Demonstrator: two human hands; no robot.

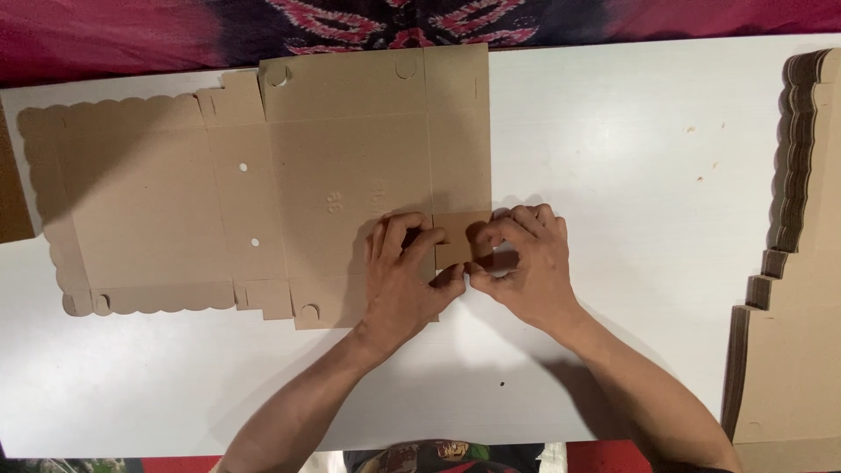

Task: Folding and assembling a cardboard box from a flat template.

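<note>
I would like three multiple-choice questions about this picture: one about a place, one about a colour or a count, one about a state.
1. Where does the stack of cardboard blanks lie?
A. at the right edge of the white table
B. at the left edge
C. under the hands

2. How many small round holes show in the narrow panel of the flat cardboard box blank?
A. none
B. two
C. five

3. What state is the small corner flap in?
A. torn off
B. lying untouched
C. pinched by the left hand and right hand

Key: 1 A, the stack lies on the right; 2 B, two white dots show; 3 C, both hands' fingers grip it.
</note>
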